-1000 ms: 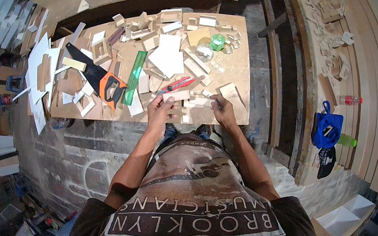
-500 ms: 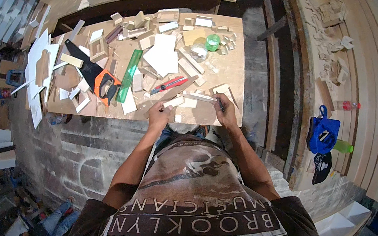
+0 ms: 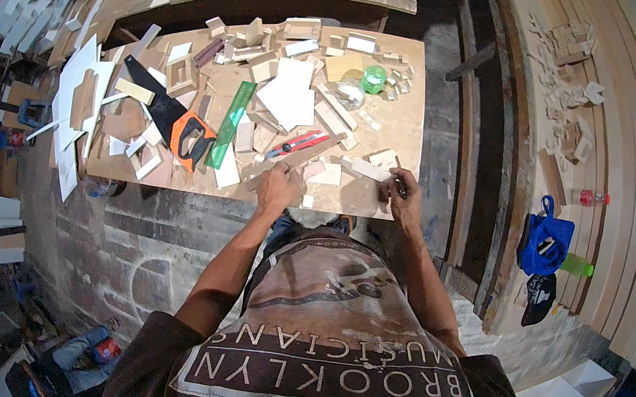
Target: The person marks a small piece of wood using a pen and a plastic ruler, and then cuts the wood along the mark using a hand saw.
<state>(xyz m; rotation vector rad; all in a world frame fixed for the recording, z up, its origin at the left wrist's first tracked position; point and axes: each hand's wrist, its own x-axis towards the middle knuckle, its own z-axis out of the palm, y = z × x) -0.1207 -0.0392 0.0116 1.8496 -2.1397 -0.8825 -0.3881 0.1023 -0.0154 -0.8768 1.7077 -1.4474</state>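
Observation:
My left hand [image 3: 281, 187] is at the near edge of the workbench, its fingers curled down by a thin wooden strip [image 3: 313, 150] and a small wood block [image 3: 313, 170]. What its fingertips grip is hidden. To the right, my right hand [image 3: 405, 201] is closed on a slim dark pen-like tool [image 3: 400, 184]. Its fingers are beside a pale wood stick [image 3: 369, 170], with another short block [image 3: 382, 157] just behind. A red utility knife [image 3: 298, 145] lies beyond the strip, and a pale flat piece [image 3: 329, 174] rests between my hands.
The bench [image 3: 236, 190] carries a green ruler [image 3: 231, 125], a handsaw [image 3: 172, 119] with an orange handle, white sheets [image 3: 288, 96], a green tape roll [image 3: 373, 79] and many wood offcuts. At right, a blue bag [image 3: 547, 239] lies on a timber ledge. Someone's legs [image 3: 81, 352] show at lower left.
My view has shifted, so the bench appears farther right. My right hand has drawn slightly nearer to me, and the pale stick's angle has changed. My left fingers have curled over more.

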